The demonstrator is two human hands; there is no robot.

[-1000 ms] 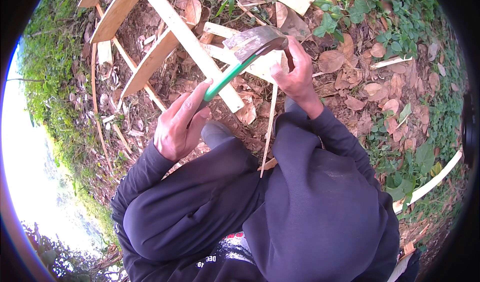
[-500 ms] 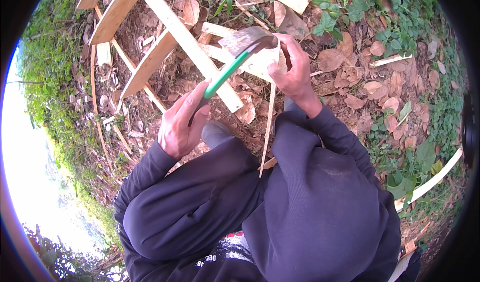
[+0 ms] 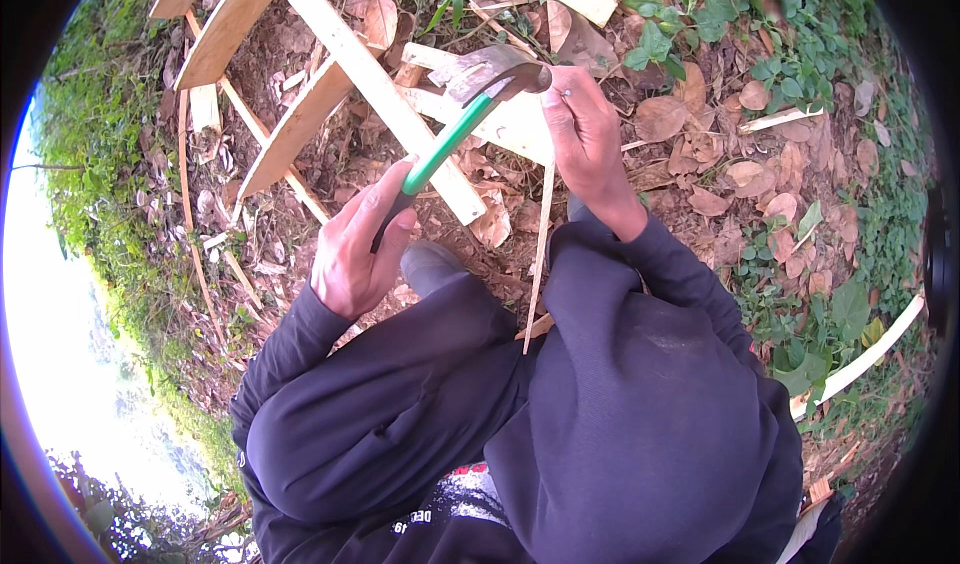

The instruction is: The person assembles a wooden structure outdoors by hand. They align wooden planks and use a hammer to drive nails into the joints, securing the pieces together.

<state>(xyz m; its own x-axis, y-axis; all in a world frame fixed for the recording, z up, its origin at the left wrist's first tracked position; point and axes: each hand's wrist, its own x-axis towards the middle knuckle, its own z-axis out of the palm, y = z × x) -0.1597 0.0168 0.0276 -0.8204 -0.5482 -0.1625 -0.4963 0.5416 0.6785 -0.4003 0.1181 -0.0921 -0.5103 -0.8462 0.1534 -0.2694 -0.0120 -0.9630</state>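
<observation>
Now, wrapped the left fingers (image 3: 388,202) tight round the bottom end of the green handle (image 3: 447,142), with the left hand (image 3: 352,256) low, just above the knee. Curled the right fingers (image 3: 562,114) shut on the top of a thin pale strip (image 3: 541,239), right up against the metal head (image 3: 490,68) of the chopping tool. Held that head high, out over the pale wooden slats (image 3: 372,82) lying on the leaf-strewn ground (image 3: 740,174). Couldn't tell exactly where edge met strip: hidden behind the right hand (image 3: 592,142). Let the strip hang straight down between the 2 knees, just beside a grey shoe toe (image 3: 432,264), lower tip near the dark trouser leg (image 3: 420,384).

Read the step, as a judgement only, as working the strip's top end against the blade. Called, on that reading, for a locked left wrist, since a grip so far down the handle gave the heavy head plenty of room to wobble. Called too for right fingertips tucked behind the edge, never across it, with so little gap between knuckles and steel. Looked wise to pull the strip in line with its grain, gently, because a sliver that thin would likely snap or run off sideways under a jerk. Looked wise as well to mind the knees directly below the blade.
</observation>
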